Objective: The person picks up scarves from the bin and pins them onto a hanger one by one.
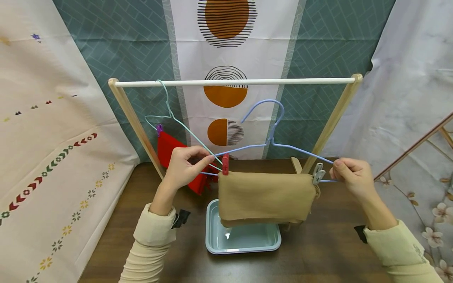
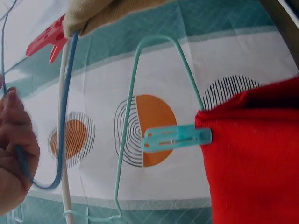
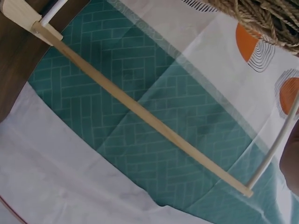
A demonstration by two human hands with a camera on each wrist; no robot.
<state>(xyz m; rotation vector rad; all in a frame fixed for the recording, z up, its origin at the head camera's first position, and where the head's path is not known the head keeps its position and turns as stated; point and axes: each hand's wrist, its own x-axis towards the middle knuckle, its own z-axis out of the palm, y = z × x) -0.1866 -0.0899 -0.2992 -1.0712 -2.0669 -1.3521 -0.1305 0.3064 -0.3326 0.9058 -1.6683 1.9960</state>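
Observation:
My left hand [image 1: 185, 167] pinches the left shoulder of a blue hanger [image 1: 244, 148], and my right hand [image 1: 354, 175] pinches its right end. The hanger's hook stands upright, apart from the white rod. Folded over its lower bar is a tan fringed scarf [image 1: 265, 196]. A red clothespin [image 1: 225, 164] clips the scarf's left end, a grey clothespin [image 1: 318, 173] its right. In the right wrist view the scarf's fringe [image 3: 266, 23] shows, with a dark edge of my right hand [image 3: 290, 161]. My left hand [image 2: 16, 154] appears in its wrist view.
A mint hanger [image 1: 187, 129] hooks over the white rod [image 1: 247, 82], bearing red cloth [image 1: 171, 147] with purple [image 1: 159, 129] and teal clothespins [image 2: 177, 138]. Wooden posts [image 1: 334, 118] support the rod. A pale blue tray [image 1: 244, 250] sits on the brown table [image 1: 318, 251] below.

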